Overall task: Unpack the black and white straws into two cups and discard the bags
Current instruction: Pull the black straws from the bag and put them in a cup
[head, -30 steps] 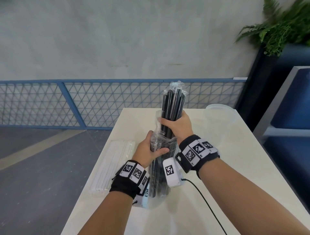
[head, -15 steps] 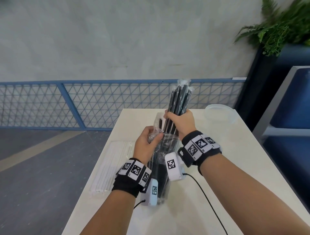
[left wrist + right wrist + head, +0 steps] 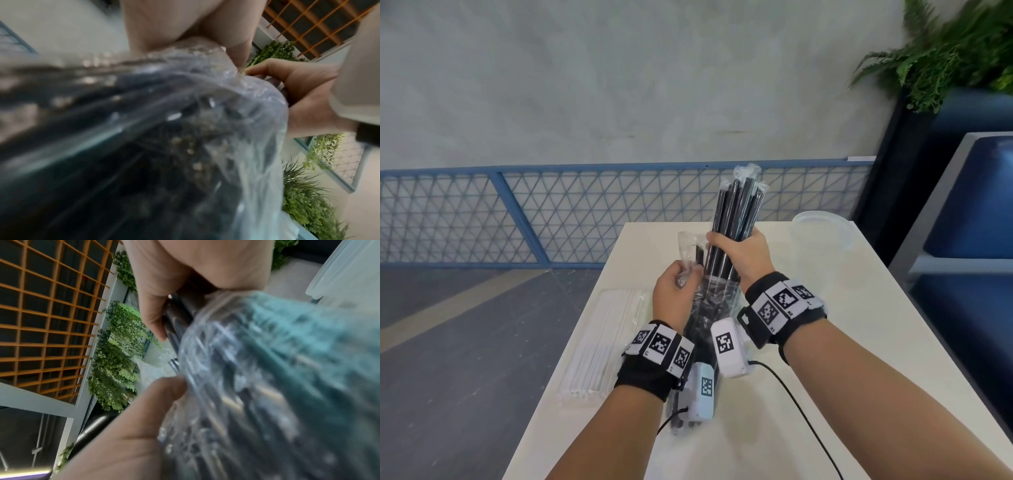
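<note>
My right hand (image 3: 736,251) grips a bundle of black straws (image 3: 738,205), held upright above the white table (image 3: 825,342). The straws' upper ends stick out of a clear plastic bag (image 3: 710,298) that still wraps their lower part. My left hand (image 3: 676,291) pinches the bag's crumpled open edge just left of the bundle. In the wrist views the crinkled bag (image 3: 205,113) (image 3: 246,369) fills the frame, blurred, with dark straws (image 3: 176,322) under my right fingers. A sealed pack of white straws (image 3: 606,339) lies along the table's left edge.
A clear plastic cup (image 3: 822,236) stands at the table's far right corner. A blue mesh railing (image 3: 517,212) runs behind the table. A blue bench (image 3: 969,212) and a potted fern (image 3: 945,58) stand to the right. A thin black cable (image 3: 801,418) trails across the table.
My right hand has drawn the black straws upward and further out of the bag. My left hand has shifted up the bag, holding its edge back.
</note>
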The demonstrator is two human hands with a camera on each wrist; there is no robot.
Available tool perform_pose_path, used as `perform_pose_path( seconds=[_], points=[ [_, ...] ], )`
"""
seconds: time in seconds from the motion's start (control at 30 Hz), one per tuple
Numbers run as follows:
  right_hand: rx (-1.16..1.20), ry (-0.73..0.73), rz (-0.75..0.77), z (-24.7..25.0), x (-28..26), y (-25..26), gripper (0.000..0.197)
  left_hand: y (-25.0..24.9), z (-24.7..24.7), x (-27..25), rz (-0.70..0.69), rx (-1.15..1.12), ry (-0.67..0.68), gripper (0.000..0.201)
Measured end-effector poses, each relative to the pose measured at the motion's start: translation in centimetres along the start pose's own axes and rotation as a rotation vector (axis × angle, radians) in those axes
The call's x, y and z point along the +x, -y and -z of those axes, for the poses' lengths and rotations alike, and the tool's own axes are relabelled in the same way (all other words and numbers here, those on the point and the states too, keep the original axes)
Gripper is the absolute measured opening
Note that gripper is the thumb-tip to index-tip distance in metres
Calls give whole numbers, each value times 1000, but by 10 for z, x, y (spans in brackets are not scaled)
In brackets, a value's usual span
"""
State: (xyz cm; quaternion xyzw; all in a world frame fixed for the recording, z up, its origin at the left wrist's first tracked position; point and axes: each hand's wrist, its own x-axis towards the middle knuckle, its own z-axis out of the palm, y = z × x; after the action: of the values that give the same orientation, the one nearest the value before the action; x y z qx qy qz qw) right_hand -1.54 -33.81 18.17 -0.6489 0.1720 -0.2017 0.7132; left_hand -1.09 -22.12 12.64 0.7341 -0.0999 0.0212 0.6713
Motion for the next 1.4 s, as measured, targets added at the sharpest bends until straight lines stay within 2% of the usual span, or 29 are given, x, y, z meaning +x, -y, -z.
perform_pose_path(
  seconds=[0.23, 0.47, 0.5, 0.6, 0.7, 0.77, 1.0, 1.13, 1.27, 1.4],
  points=[
    [170, -60, -20, 7, 4, 18, 19, 4, 4, -1, 31, 28, -24, 12],
    [346, -201, -45, 11, 13, 27, 19, 6, 9, 3, 36, 43, -56, 14],
    [360, -216, -38, 11, 13, 28, 19, 6, 10, 2, 38, 48, -35, 18],
    [373, -249, -7, 14, 15, 28, 19, 9, 11, 2, 123, 18, 121, 48],
    [371, -248, -8, 15, 16, 28, 18, 14, 12, 1, 100, 115, 242, 67],
    [390, -250, -21, 17, 16, 28, 17, 18, 13, 3, 68, 205, 199, 64],
    [466, -349, -23, 32, 27, 43, 20, 29, 16, 11, 12, 254, 30, 36],
    [355, -389, -31, 44, 35, 47, 24, 34, 19, 17, 55, 236, -102, 37],
    [407, -402, -35, 54, 32, 44, 21, 34, 17, 21, 42, 215, -187, 35],
    [371, -406, 82, 59, 30, 45, 19, 29, 13, 23, 3, 175, -255, 39]
  ],
)
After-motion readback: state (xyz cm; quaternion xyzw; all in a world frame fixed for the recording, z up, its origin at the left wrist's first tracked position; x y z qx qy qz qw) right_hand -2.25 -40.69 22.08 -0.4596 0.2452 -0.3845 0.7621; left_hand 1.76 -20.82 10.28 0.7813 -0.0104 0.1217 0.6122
